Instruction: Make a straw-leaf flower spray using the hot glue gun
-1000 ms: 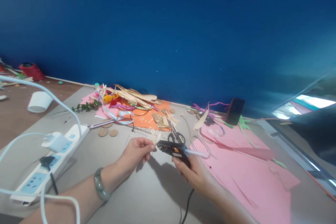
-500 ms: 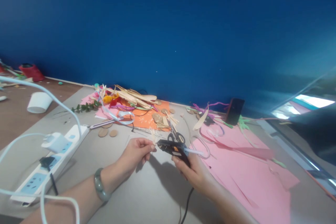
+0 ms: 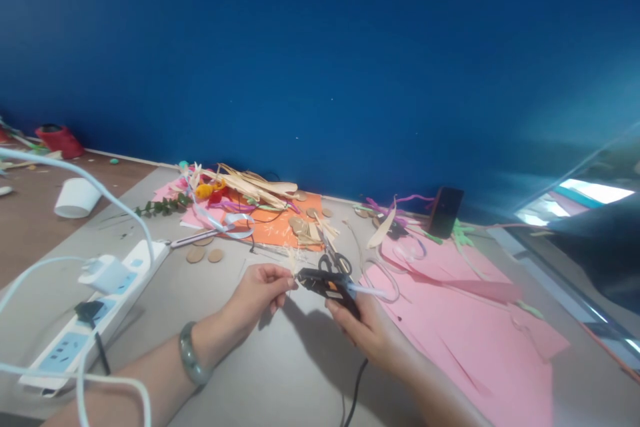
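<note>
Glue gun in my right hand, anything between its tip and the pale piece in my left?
Nothing visible: the glue gun ends right beside the pale piece; I can't tell whether they touch.

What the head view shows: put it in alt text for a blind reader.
A person's right hand holds a black glue gun, its nozzle close to a pale piece pinched in the left hand. Pink paper, scissors and a white power strip lie around them on a grey surface by a blue wall.
</note>
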A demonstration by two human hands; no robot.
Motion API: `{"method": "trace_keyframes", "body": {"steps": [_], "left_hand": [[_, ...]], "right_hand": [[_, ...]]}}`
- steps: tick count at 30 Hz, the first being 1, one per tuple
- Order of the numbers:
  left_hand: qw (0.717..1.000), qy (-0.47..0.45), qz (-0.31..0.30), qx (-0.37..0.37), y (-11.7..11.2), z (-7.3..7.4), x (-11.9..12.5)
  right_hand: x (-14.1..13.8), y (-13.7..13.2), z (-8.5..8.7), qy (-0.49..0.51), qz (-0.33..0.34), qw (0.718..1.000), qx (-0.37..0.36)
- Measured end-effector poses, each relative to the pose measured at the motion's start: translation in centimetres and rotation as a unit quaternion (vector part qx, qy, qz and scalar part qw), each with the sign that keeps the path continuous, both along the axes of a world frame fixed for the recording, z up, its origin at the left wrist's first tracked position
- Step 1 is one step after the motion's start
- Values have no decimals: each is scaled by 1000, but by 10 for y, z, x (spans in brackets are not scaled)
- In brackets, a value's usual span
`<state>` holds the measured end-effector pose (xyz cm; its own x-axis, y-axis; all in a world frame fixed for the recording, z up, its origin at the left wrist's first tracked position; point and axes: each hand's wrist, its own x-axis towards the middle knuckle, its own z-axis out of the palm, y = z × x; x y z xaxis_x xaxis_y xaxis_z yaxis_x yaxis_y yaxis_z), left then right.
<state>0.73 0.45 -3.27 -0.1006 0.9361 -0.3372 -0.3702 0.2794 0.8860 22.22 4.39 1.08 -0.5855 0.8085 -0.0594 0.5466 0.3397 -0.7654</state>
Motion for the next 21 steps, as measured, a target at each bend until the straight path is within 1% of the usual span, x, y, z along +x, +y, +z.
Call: {"method": "trace_keyframes", "body": {"steps": [4, 8, 12, 21], "left_hand": [[1000, 4, -4, -9, 0, 1, 1], [1000, 11, 1, 0, 1, -2, 1], [1000, 17, -2, 6, 0, -4, 1], [999, 31, -14, 0, -1, 1, 1]], "right_hand": [[1, -1, -3, -12, -4, 1000, 6], [1, -2, -5, -17, -3, 1000, 4], [0, -2, -4, -7, -1, 1000, 8], [-1, 1, -1, 15, -5, 1000, 21]]}}
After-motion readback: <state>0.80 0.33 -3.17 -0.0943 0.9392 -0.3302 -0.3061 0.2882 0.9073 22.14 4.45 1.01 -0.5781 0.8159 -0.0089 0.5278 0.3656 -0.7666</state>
